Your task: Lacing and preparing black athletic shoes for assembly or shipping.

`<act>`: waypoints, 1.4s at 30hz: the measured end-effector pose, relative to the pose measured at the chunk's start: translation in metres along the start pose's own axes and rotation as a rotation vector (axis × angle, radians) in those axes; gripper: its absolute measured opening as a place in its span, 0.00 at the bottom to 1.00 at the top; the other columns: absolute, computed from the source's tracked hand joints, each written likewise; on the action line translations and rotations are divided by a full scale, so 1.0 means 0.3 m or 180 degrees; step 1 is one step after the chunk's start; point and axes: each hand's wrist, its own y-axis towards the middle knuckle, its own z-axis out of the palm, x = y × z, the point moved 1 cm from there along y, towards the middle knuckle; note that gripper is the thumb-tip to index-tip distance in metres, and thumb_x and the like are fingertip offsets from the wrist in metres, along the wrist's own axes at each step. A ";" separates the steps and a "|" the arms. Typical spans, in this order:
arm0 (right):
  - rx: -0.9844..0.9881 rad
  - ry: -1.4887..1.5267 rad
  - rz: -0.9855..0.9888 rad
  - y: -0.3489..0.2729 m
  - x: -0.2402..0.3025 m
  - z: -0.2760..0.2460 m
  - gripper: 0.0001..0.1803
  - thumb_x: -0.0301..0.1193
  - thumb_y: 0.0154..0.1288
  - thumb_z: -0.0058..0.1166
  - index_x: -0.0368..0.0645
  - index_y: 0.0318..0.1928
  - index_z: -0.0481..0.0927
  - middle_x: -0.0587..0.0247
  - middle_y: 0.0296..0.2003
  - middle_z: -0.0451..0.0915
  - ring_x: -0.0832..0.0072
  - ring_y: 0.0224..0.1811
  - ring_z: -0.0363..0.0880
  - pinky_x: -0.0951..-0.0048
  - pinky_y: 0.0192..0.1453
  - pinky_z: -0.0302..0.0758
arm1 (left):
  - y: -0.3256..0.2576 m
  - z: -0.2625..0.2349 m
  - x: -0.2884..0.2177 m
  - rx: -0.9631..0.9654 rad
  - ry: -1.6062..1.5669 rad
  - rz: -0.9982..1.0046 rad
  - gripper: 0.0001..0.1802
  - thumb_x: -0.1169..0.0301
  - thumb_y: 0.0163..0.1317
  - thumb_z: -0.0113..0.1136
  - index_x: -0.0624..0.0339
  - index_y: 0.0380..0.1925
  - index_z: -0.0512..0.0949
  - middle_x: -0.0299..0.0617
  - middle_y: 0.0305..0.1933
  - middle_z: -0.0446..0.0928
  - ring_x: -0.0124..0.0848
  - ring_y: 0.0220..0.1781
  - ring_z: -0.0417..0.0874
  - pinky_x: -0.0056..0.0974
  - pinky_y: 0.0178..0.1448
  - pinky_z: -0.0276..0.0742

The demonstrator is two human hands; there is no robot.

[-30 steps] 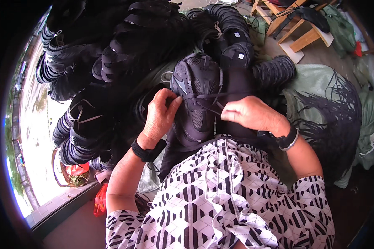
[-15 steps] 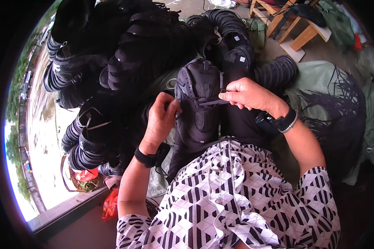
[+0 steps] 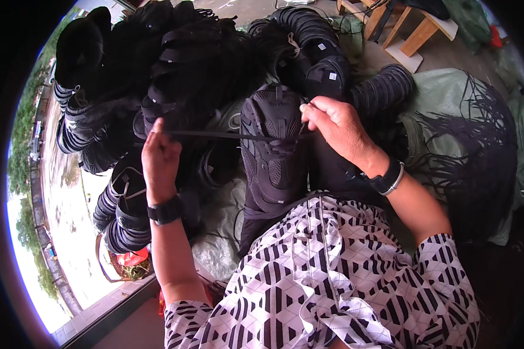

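A dark shoe upper (image 3: 273, 171) lies across my lap, its mesh tongue and eyelet rows facing up. A flat black shoelace (image 3: 215, 135) runs through its eyelets and stretches taut out to the left. At the lace's far left end, my left hand (image 3: 162, 156) is closed on it, well away from the upper. My right hand (image 3: 339, 123) is pinched at the upper's right eyelet edge; what lies between its fingertips is too small to make out.
Stacks of dark shoe uppers (image 3: 198, 64) are piled ahead and left. Nested uppers (image 3: 384, 90) lie to the right. Loose black laces (image 3: 466, 139) spread over a pale green sack (image 3: 436, 93). A wooden stool (image 3: 419, 38) stands at far right. A red bag (image 3: 133, 256) sits lower left.
My left hand has moved away to the left, drawing the lace out straight. My right hand has shifted slightly up along the upper's right edge.
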 end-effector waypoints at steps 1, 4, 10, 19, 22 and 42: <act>0.0016 -0.0573 -0.0424 -0.006 -0.016 -0.009 0.14 0.35 0.63 0.53 0.37 0.25 0.74 0.55 0.20 0.77 0.64 0.21 0.77 0.66 0.27 0.72 | -0.026 0.030 0.007 -0.0098 0.0271 0.0013 0.08 0.67 0.66 0.53 0.55 0.42 0.77 0.25 0.18 0.60 0.16 0.16 0.55 0.25 0.24 0.57; 0.1129 -0.1401 -0.0469 -0.072 -0.018 -0.041 0.15 0.35 0.62 0.53 0.38 0.23 0.72 0.50 0.22 0.76 0.52 0.28 0.77 0.61 0.32 0.73 | -0.042 0.019 0.004 -0.0239 0.0530 0.0027 0.08 0.66 0.66 0.53 0.55 0.41 0.77 0.25 0.18 0.60 0.16 0.16 0.55 0.25 0.23 0.57; 0.1937 0.0376 0.1378 -0.148 -0.040 -0.141 0.13 0.33 0.65 0.52 0.37 0.26 0.79 0.68 0.20 0.79 0.86 0.19 0.72 0.80 0.22 0.65 | -0.056 -0.074 0.190 -0.0204 0.1855 0.0087 0.13 0.57 0.66 0.53 0.55 0.36 0.75 0.25 0.19 0.59 0.16 0.17 0.58 0.23 0.20 0.57; 0.0328 -0.0288 0.1163 -0.132 -0.092 -0.263 0.12 0.30 0.64 0.49 0.36 0.42 0.80 0.61 0.28 0.81 0.83 0.19 0.72 0.82 0.24 0.71 | -0.092 -0.089 0.307 0.0577 0.3769 0.1190 0.16 0.66 0.69 0.43 0.65 0.46 0.75 0.37 0.29 0.77 0.26 0.33 0.77 0.32 0.42 0.72; 0.0116 -0.0254 0.0285 -0.084 -0.043 -0.152 0.09 0.24 0.63 0.49 0.39 0.44 0.76 0.60 0.23 0.79 0.78 0.22 0.77 0.77 0.28 0.75 | -0.126 0.040 0.279 0.0785 0.2721 0.1058 0.16 0.73 0.68 0.42 0.65 0.52 0.71 0.40 0.34 0.79 0.26 0.36 0.78 0.31 0.43 0.73; 0.1027 -0.1881 0.0252 -0.021 -0.046 -0.003 0.08 0.29 0.55 0.57 0.39 0.24 0.74 0.52 0.21 0.77 0.53 0.28 0.78 0.59 0.32 0.73 | -0.218 0.262 0.303 0.1296 0.1857 -0.0124 0.13 0.63 0.67 0.54 0.62 0.32 0.80 0.27 0.23 0.72 0.14 0.22 0.62 0.24 0.27 0.58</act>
